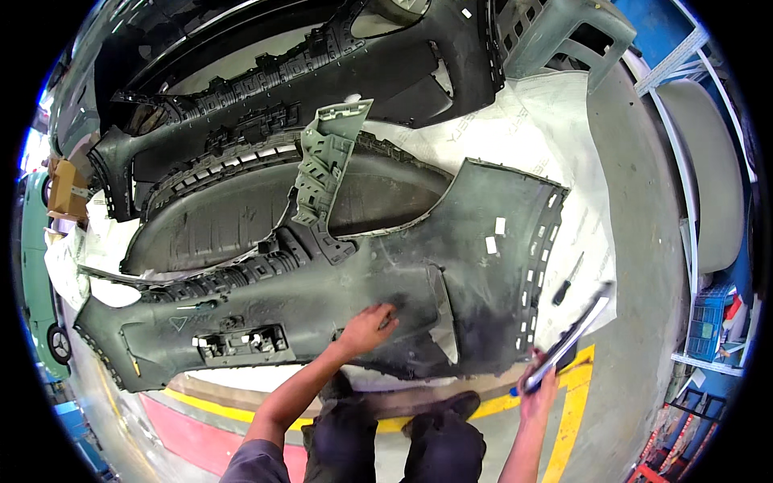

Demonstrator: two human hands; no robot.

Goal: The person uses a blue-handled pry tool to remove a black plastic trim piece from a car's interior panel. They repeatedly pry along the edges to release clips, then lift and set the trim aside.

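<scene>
A large black car bumper cover (394, 282) lies inner side up in front of me. My left hand (370, 328) is over its near middle part, the fingers curled; whether they hold anything small is hidden. To the right, beyond the bumper's end, my right hand (539, 386) grips a long narrow trim strip (570, 334), black with a bright silver edge, tilted up and away. A dark-handled screwdriver (568, 282) lies on the white sheet near the strip. Another small screwdriver (197, 305) rests on the bumper's left part.
A grey-green bracket piece (326, 161) stands across the bumper's far edge. Behind it lies a second black bumper (322, 105). White sheeting (555, 121) covers the floor at right. A grey plastic stool (568, 40), metal rack (680, 185), blue basket (708, 322) and cardboard box (68, 191) stand around.
</scene>
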